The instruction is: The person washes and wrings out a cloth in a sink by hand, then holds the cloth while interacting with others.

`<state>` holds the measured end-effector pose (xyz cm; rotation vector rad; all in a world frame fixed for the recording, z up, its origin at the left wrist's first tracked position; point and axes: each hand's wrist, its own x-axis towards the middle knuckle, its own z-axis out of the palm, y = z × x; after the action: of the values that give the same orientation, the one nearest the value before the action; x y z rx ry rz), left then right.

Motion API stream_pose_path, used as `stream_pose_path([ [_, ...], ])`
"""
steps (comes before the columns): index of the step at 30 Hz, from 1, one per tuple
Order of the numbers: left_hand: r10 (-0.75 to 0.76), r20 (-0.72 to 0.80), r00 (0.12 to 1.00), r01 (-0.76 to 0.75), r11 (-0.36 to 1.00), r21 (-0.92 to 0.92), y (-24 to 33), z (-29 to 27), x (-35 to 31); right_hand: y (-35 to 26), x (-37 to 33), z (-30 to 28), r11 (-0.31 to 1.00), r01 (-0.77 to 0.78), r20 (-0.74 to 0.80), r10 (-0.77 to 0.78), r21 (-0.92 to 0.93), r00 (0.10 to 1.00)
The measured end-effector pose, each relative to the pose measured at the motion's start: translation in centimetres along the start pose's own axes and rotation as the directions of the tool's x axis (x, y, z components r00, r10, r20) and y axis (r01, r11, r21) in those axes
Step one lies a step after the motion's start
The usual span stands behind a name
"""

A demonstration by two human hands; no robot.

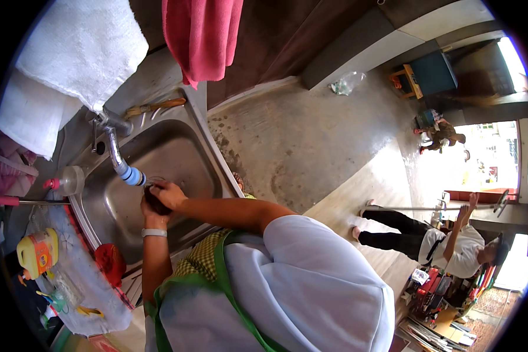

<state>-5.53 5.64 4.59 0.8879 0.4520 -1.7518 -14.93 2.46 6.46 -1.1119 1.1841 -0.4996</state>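
Note:
Over the steel sink basin (188,152), my left hand (154,219) is closed round a small dark brown rounded thing (156,203) whose kind I cannot make out. My right hand (171,195) presses its curled fingers onto the same thing from above. Both hands are just below the blue nozzle (134,176) of the chrome tap (114,146). A pale band (154,233) circles my left wrist. The underside of the dark thing and some of my fingertips are hidden.
A wooden-handled brush (155,107) lies on the sink's back rim. Left of the basin are a clear bottle (71,180), a red cloth or bag (109,263) and a yellow jug (37,252). Towels (202,35) hang above. A person (452,249) stands far right holding a pole.

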Motion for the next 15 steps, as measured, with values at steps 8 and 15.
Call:
stream_pose_path([
  [8, 0.042, -0.069, 0.997, -0.044, 0.999, -0.024, -2.2, 4.4, -2.2, -3.4, -3.4, -1.0, 0.811, 0.492, -0.15, -0.555, -0.317, 0.818],
  [15, 0.666, -0.294, 0.686, -0.597, 0.746, 0.296, -6.2, 8.0, -3.3, 0.5, -0.3, -2.5, 0.979, 0.153, -0.128, -0.136, 0.133, 0.982],
])
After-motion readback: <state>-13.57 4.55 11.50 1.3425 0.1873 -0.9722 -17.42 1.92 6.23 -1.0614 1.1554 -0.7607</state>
